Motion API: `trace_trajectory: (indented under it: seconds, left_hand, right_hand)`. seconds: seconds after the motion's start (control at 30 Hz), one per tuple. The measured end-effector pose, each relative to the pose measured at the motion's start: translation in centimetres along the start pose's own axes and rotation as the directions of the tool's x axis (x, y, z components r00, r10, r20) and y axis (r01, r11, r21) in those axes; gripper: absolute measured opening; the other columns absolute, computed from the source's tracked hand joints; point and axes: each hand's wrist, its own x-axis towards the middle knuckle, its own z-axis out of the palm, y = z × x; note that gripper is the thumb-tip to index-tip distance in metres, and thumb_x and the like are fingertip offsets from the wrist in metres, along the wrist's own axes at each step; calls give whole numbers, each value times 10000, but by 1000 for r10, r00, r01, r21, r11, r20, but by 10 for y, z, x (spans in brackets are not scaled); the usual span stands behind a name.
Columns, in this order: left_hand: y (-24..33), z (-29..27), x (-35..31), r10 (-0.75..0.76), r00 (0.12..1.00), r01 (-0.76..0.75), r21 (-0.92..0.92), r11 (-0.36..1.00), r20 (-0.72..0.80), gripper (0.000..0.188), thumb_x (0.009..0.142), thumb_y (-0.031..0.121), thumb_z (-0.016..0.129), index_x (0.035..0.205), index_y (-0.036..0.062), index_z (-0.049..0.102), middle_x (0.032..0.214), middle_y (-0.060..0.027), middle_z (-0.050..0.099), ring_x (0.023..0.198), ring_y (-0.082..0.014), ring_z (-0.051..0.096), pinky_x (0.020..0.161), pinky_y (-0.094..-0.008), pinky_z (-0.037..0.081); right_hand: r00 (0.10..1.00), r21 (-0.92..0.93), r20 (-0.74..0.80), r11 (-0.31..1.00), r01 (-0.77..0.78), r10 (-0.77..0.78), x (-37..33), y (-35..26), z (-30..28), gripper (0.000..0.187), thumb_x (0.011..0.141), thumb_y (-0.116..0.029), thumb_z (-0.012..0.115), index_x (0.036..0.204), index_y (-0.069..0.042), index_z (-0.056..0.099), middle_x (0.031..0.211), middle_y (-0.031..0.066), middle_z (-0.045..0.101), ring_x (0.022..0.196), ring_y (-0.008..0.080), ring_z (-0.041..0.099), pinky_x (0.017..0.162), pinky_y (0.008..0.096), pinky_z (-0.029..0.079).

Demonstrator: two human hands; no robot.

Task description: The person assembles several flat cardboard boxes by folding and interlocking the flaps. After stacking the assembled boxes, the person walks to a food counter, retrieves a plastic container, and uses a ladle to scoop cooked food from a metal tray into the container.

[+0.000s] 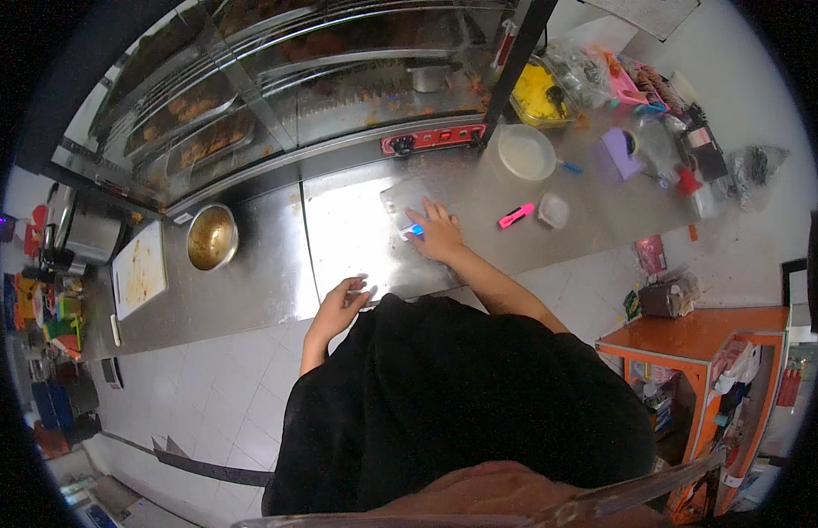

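My right hand [440,235] lies palm down on the steel counter [277,202], its fingers spread over a clear, flat plastic piece [405,195], perhaps a bag or sheet. Beside its thumb and under the palm a small blue-and-white item [412,231] shows; the hand hides part of it, and I cannot tell its kind. Over the counter's front edge hovers my left hand [343,304], fingers loosely bent and apart, with nothing in it. To the right of my right hand lie a pink cutter-like tool [516,216] and a small clear container [552,211].
A glass display cabinet [338,97] with trays of food stands along the back. On the left are a metal bowl [213,237] and a stained white cutting board [140,268]. A white tub [526,153] and a tray of yellow food [543,92] stand back right; an orange table [691,334] is lower right.
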Motion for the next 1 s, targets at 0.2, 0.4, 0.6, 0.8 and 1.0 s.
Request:
trace_trajectory:
  seconds: [0.2, 0.4, 0.6, 0.8, 1.0]
  left_hand:
    - [8, 2, 12, 123, 992, -122, 116, 986, -8, 476, 886, 289, 607, 1246, -3, 501, 1224, -212, 545, 1078, -322, 570, 911, -392, 460]
    - [-23, 42, 55, 419, 908, -287, 677, 678, -34, 606, 853, 377, 597, 1345, 75, 412, 1429, -152, 346, 1320, -305, 334, 1035, -552, 303]
    - [-47, 49, 62, 461, 886, -298, 825, 480, 52, 583, 855, 416, 561, 1338, 112, 439, 1450, -71, 340, 1353, -224, 299, 1038, -578, 278]
    - [-40, 39, 56, 325, 944, -205, 865, 459, 51, 533, 851, 416, 564, 1283, 108, 511, 1443, -53, 357, 1352, -219, 301, 1047, -584, 258]
    - [-33, 30, 49, 171, 983, -148, 827, 542, 64, 393, 906, 247, 508, 1283, 140, 503, 1456, -68, 342, 1381, -242, 258, 1086, -571, 236]
  right_hand:
    - [870, 182, -407, 958, -221, 278, 41, 59, -51, 500, 808, -251, 620, 1234, -19, 500, 1216, 225, 519, 1168, 375, 467, 988, 468, 367]
    - [934, -200, -182, 918, -341, 307, 36, 205, -83, 297, 832, -174, 537, 1089, -46, 610, 1076, 167, 606, 965, 346, 590, 837, 456, 461]
    - [885, -62, -443, 989, 133, -146, 7, 147, -51, 116, 820, -33, 542, 920, -12, 599, 896, 187, 591, 845, 377, 579, 727, 414, 458]
    - [923, 142, -177, 919, 367, -341, -9, -13, -41, 136, 811, -12, 522, 939, -30, 564, 948, 141, 572, 859, 353, 572, 741, 407, 467]
    - [804, 169, -72, 787, 593, -590, 16, -42, -30, 152, 772, -34, 536, 911, -57, 591, 941, 105, 571, 877, 300, 572, 751, 401, 469]
